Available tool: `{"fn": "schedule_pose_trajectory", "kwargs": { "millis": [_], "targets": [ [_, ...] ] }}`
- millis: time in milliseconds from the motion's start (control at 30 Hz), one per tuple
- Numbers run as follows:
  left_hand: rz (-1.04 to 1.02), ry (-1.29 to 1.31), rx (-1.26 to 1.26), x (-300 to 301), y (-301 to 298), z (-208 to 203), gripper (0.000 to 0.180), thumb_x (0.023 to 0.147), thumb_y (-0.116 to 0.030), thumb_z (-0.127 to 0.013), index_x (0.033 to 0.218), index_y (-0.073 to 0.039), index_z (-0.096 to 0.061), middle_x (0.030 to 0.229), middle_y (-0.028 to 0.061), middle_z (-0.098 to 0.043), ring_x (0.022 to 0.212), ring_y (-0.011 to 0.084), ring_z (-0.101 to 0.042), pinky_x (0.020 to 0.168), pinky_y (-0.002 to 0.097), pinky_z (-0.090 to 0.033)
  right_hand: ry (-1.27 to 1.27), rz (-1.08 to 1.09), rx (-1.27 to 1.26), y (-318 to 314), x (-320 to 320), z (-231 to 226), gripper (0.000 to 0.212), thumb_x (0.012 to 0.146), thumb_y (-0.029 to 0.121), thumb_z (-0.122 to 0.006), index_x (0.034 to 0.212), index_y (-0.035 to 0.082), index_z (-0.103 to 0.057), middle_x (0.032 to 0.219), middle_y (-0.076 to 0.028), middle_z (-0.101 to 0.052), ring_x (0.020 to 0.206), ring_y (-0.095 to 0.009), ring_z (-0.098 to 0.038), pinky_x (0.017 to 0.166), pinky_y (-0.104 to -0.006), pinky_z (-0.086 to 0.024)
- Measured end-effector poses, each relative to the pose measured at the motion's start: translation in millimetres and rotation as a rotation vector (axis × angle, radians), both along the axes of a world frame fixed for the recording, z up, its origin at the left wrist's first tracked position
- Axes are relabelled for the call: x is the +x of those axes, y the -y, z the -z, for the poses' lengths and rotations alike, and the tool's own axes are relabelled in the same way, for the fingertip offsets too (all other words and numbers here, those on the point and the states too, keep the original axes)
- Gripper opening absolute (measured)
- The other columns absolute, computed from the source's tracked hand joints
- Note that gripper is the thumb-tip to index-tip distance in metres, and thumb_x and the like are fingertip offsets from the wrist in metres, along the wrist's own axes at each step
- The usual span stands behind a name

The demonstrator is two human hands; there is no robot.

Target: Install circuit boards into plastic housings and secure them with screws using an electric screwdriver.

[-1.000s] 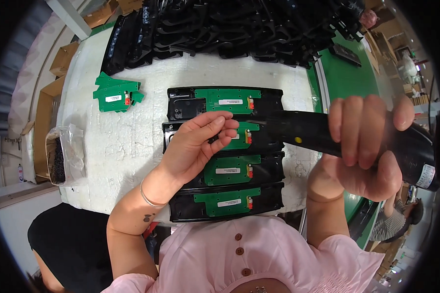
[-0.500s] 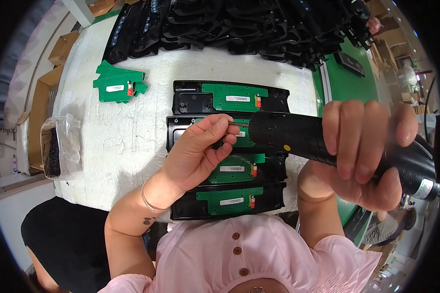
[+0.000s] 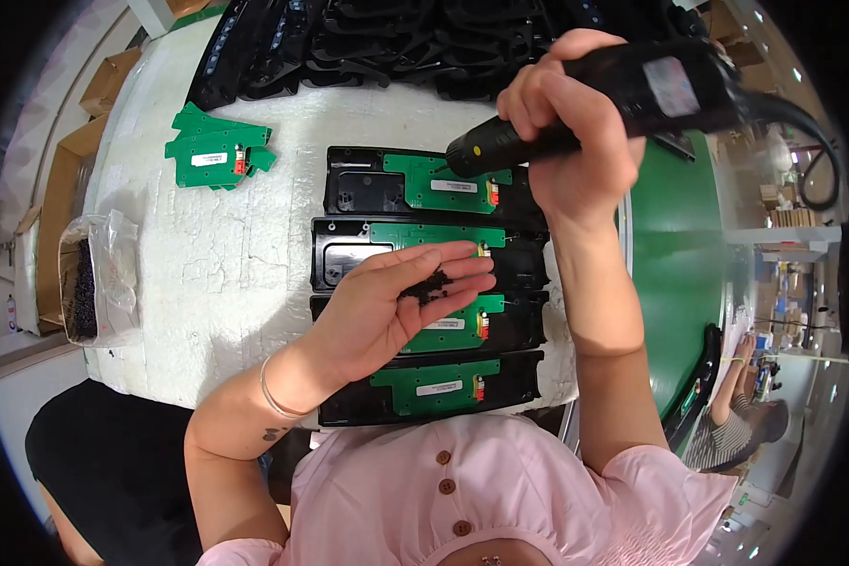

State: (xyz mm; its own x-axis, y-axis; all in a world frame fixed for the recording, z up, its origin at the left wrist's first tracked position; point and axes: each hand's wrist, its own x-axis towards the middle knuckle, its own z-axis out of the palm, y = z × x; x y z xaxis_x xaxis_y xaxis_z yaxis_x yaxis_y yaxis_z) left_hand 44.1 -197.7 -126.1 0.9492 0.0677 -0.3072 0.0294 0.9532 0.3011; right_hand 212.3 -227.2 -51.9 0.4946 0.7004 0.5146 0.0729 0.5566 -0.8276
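Note:
My left hand (image 3: 379, 307) is palm up, its fingers stretched out. A small heap of tiny black screws (image 3: 428, 287) is cupped in its palm, over the second and third black housings. In my right hand (image 3: 580, 141) is a black electric screwdriver (image 3: 509, 141), tilted down to the left, with its tip at the green circuit board (image 3: 420, 196) of the farthest housing (image 3: 353, 194). A second housing (image 3: 524, 259), a third (image 3: 524, 325) and a nearest one (image 3: 354, 404) lie in a column toward me, each with a green board in it.
Loose green boards (image 3: 219, 156) are stacked at the left on the white foam surface (image 3: 208, 255). A bag-lined box of black screws (image 3: 94, 283) stands at the left edge. Many black housings (image 3: 377, 47) are piled at the back. A person (image 3: 740, 415) works at the right.
My right hand has swung the screwdriver up and away to the farthest board, parting it from my left fingers. My left hand has uncurled from a pinch, showing the screws in its palm.

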Motion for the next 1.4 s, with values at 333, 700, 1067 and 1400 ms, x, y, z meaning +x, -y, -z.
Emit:
{"fn": "schedule_pose_trajectory", "kwargs": {
  "millis": [333,700,1067,1400],
  "targets": [
    [0.011,0.094,0.153,-6,-6,7,0.018,0.090,-0.014,-0.047,0.102,-0.002,-0.054,0.094,0.0098,-0.060,0.088,0.0185,-0.061,0.077,0.0252,-0.051,-0.040,0.037,-0.098,-14,5,11,0.017,0.070,0.004,-0.049,0.086,0.001,-0.048,0.055,-0.007,-0.042,0.045,-0.016,-0.039,0.049,-0.0299,-0.036],
    [-0.154,-0.074,0.039,-5,-9,3,0.014,0.087,-0.010,-0.053,0.099,-0.002,-0.056,0.089,0.0048,-0.059,0.082,0.0120,-0.060,0.074,0.0203,-0.052,0.082,-0.076,-0.165,-26,7,11,0.009,0.070,0.003,-0.049,0.078,0.000,-0.047,0.055,-0.007,-0.044,0.045,-0.016,-0.042,0.048,-0.0293,-0.036],
    [-0.278,-0.017,-0.077,-8,-16,13,0.016,0.088,-0.016,-0.053,0.097,-0.004,-0.057,0.089,0.0026,-0.060,0.082,0.0093,-0.058,0.074,0.0189,-0.051,0.073,-0.421,0.289,23,-20,-35,0.030,0.068,0.004,-0.060,0.092,0.009,-0.043,0.057,0.008,-0.049,0.046,-0.005,-0.046,0.052,-0.0187,-0.037],
    [-0.253,0.080,-0.206,-8,-12,16,0.020,0.087,-0.023,-0.054,0.094,-0.004,-0.057,0.089,0.0031,-0.060,0.081,0.0099,-0.059,0.071,0.0183,-0.052,0.150,-0.313,-0.014,45,-33,-47,0.028,0.072,0.014,-0.062,0.092,0.012,-0.043,0.056,0.008,-0.051,0.046,-0.002,-0.048,0.048,-0.0151,-0.039]
  ]
}}
